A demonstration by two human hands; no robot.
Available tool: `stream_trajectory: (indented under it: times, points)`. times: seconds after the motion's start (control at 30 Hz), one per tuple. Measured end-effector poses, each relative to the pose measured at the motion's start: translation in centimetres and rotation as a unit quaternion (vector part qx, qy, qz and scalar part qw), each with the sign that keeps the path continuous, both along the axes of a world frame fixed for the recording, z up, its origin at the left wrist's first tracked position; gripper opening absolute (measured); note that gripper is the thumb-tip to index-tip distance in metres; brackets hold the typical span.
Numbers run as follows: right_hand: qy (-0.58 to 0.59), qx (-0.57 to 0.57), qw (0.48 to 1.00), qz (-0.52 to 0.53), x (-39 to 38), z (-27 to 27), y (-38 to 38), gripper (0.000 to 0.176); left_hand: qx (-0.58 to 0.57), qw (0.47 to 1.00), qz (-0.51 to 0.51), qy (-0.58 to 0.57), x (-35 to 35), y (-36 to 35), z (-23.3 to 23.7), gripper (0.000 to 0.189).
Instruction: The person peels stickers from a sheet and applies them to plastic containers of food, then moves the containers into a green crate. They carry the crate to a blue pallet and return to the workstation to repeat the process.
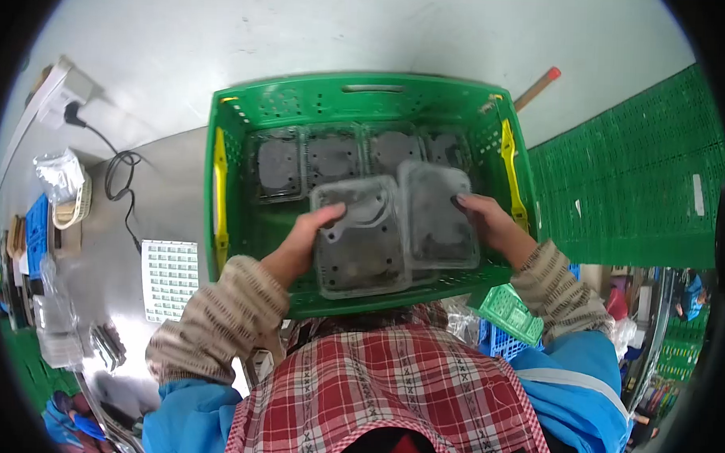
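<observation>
My left hand point(308, 239) grips the left side of a clear plastic clamshell box point(360, 254), thumb on its lid. Dark contents show dimly through the plastic. In my right hand point(494, 223) is a second clear clamshell box point(439, 217), pinched at its right edge. The two boxes touch and slightly overlap above the near part of a green plastic crate point(319, 97). Several similar boxes with dark contents stand in a row along the crate's far side, such as a clamshell box point(278, 164) at the left end. Part of another box shows beneath the held ones.
Left of the crate lie a sheet of labels point(169, 280), a black cable point(125, 174) and a power strip point(68, 88). Stacked clear containers point(57, 328) and a white basket point(80, 201) are farther left. Green crates point(620, 179) rise at the right. Other people appear at the edges.
</observation>
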State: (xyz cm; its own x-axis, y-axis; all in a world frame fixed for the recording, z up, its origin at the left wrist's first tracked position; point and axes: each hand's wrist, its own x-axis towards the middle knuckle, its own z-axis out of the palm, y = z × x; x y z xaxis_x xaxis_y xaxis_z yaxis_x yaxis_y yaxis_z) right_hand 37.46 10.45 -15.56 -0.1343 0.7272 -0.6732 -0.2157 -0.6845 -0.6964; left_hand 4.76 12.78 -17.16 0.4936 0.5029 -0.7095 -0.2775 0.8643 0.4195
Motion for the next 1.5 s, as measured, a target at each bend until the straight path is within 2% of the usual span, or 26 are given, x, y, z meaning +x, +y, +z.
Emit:
stream_trajectory:
  times: [0.03,0.1,0.13,0.23,0.3,0.33,0.4,0.43,0.53,0.57,0.63,0.67,0.7,0.77,0.87,0.93,0.97,1.03,1.1,1.2,1.23,1.3,1.37,1.4,1.47,1.5]
  points:
    - [0.002,-0.003,1.000,-0.002,1.5,-1.9,1.4,0.035,0.009,0.999,-0.019,0.027,1.4,0.9,-3.8,0.040]
    - [-0.165,-0.062,0.980,0.091,2.7,-4.0,2.3,0.037,0.019,0.994,-0.055,0.091,2.1,1.8,-5.1,0.039]
    - [-0.141,-0.048,0.986,0.071,3.3,-5.0,1.6,0.037,0.035,0.992,-0.081,0.085,1.5,1.6,-5.5,0.041]
    - [-0.114,-0.010,0.993,-0.039,3.3,-3.2,-1.0,0.033,0.132,0.982,-0.093,0.101,-1.2,1.2,-4.6,0.039]
    - [-0.111,0.011,0.993,-0.036,7.9,-3.8,1.1,0.026,0.020,0.995,-0.044,0.087,-3.1,3.0,-0.7,0.038]
    - [-0.206,0.036,0.978,0.016,11.8,-3.4,1.8,0.027,0.017,0.995,-0.038,0.088,-2.7,3.7,-0.8,0.038]
    - [-0.297,0.063,0.950,0.073,12.6,-2.3,1.5,0.028,0.105,0.941,-0.085,0.311,-4.2,2.8,-2.4,0.049]
    - [-0.321,0.065,0.943,0.061,11.5,-1.1,0.7,0.031,0.101,0.941,-0.080,0.313,-5.8,1.9,-4.6,0.049]
    - [-0.321,0.048,0.946,0.012,9.5,-1.4,-1.5,0.040,0.188,0.701,-0.273,0.632,-5.3,1.8,-4.0,0.057]
    - [-0.292,0.028,0.956,-0.025,9.5,-2.4,-1.8,0.045,0.189,0.702,-0.271,0.630,-4.7,1.4,-4.3,0.057]
    - [-0.226,0.004,0.970,-0.086,10.0,-4.5,-1.6,0.054,0.492,0.429,-0.169,0.738,-3.6,0.5,-5.4,0.061]
    - [-0.223,0.002,0.973,-0.063,9.8,-4.8,-0.9,0.054,0.571,0.444,-0.141,0.676,-2.2,0.7,-5.4,0.060]
    - [-0.219,-0.001,0.975,-0.041,9.5,-5.1,-0.1,0.054,0.542,0.552,-0.180,0.607,0.4,1.1,-4.2,0.054]
    - [-0.213,-0.009,0.977,-0.022,7.7,-5.6,0.4,0.056,0.398,0.683,-0.291,0.539,4.8,1.4,-2.8,0.059]
    - [-0.151,-0.007,0.988,-0.043,8.1,-6.6,0.8,0.061,0.344,0.697,-0.333,0.534,6.3,1.1,-5.3,0.060]
    - [-0.087,0.024,0.993,-0.073,10.2,-7.6,0.7,0.064,0.279,0.796,-0.301,0.445,5.3,2.0,-4.8,0.059]
    - [-0.089,0.026,0.993,-0.072,10.9,-7.2,0.6,0.064,0.281,0.797,-0.299,0.444,4.7,2.3,-5.3,0.059]
    - [-0.134,0.041,0.983,-0.117,11.4,-6.3,0.2,0.060,0.239,0.887,-0.218,0.328,3.6,2.7,-6.7,0.053]
    - [-0.205,0.031,0.974,-0.094,11.2,-5.9,-0.2,0.061,0.235,0.888,-0.216,0.329,2.9,3.4,-5.0,0.043]
    - [-0.321,0.064,0.939,0.105,11.5,-7.9,0.0,0.055,0.297,0.913,-0.115,0.257,1.5,4.4,-2.3,0.030]
    - [-0.315,0.068,0.940,0.113,12.2,-9.4,-0.1,0.055,0.296,0.924,-0.085,0.227,1.2,4.5,-0.3,0.031]
    - [-0.313,-0.066,0.928,0.190,11.9,-10.9,0.0,0.051,0.301,0.929,-0.041,0.209,-0.6,3.4,1.8,0.028]
    - [-0.382,-0.061,0.880,0.275,12.8,-12.4,-2.3,0.054,0.332,0.920,0.011,0.209,-2.9,1.0,6.2,0.021]
    - [-0.393,0.031,0.862,0.318,10.1,-8.6,-2.6,0.058,0.339,0.914,0.049,0.216,-5.4,-0.8,7.3,0.022]
    - [-0.564,0.132,0.756,0.304,11.9,-9.5,-4.4,0.061,0.331,0.911,0.182,0.167,-10.1,-5.7,9.3,0.038]
    - [-0.554,0.106,0.787,0.251,10.7,-6.8,-5.8,0.057,0.334,0.890,0.253,0.178,-12.9,-8.7,9.4,0.044]
